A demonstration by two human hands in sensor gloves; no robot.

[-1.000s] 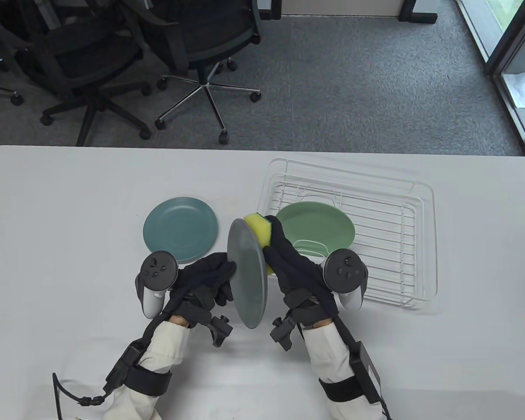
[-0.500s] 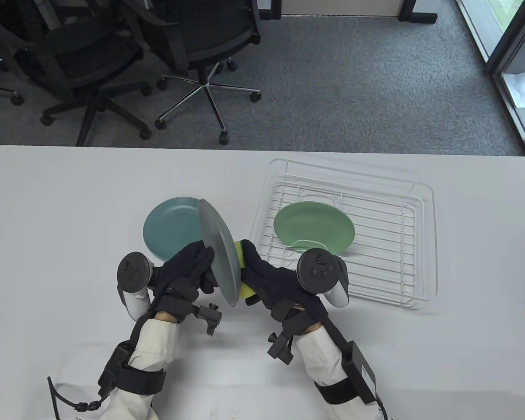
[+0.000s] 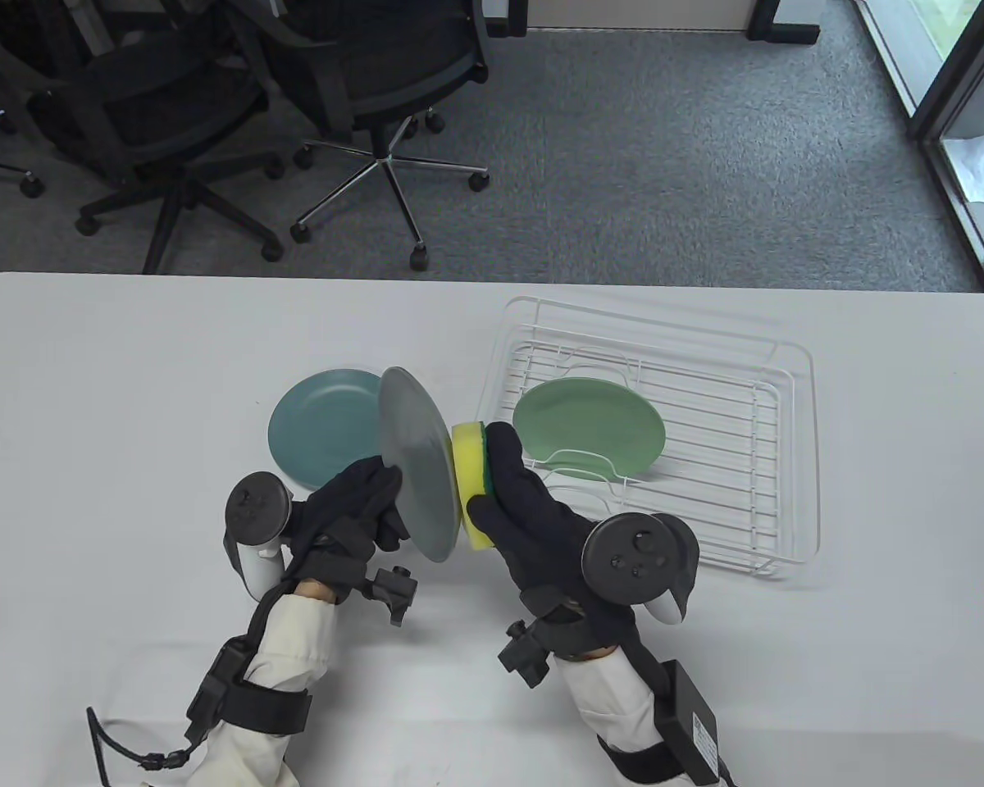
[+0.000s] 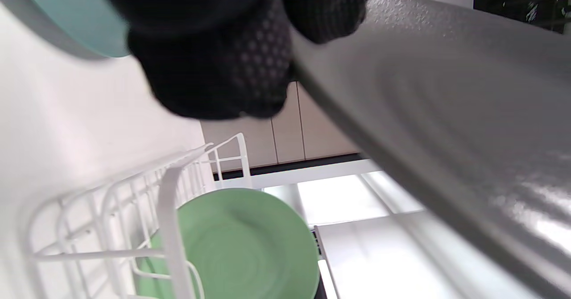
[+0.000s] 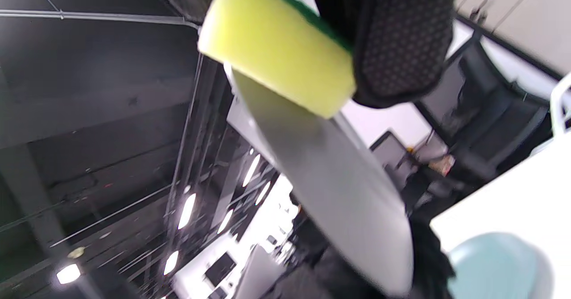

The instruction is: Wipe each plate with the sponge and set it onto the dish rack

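My left hand (image 3: 361, 500) grips a grey plate (image 3: 416, 463) by its near rim and holds it on edge above the table; the same grey plate (image 4: 446, 125) fills the left wrist view. My right hand (image 3: 525, 508) holds a yellow sponge (image 3: 469, 484) with a green back and presses it against the plate's right face. In the right wrist view the yellow sponge (image 5: 276, 49) lies on the grey plate (image 5: 339, 187). A teal plate (image 3: 320, 430) lies flat on the table behind the grey one. A green plate (image 3: 589, 426) leans in the white dish rack (image 3: 775, 459).
The white table (image 3: 131, 393) carries the rack at its right. Office chairs (image 3: 377, 74) stand on the grey carpet beyond the far edge. A glass door is at the far right.
The grey plate has tilted and shifted left with my left hand. My right hand drew the sponge down the plate's face and then back up, and its wrist swung to the right.
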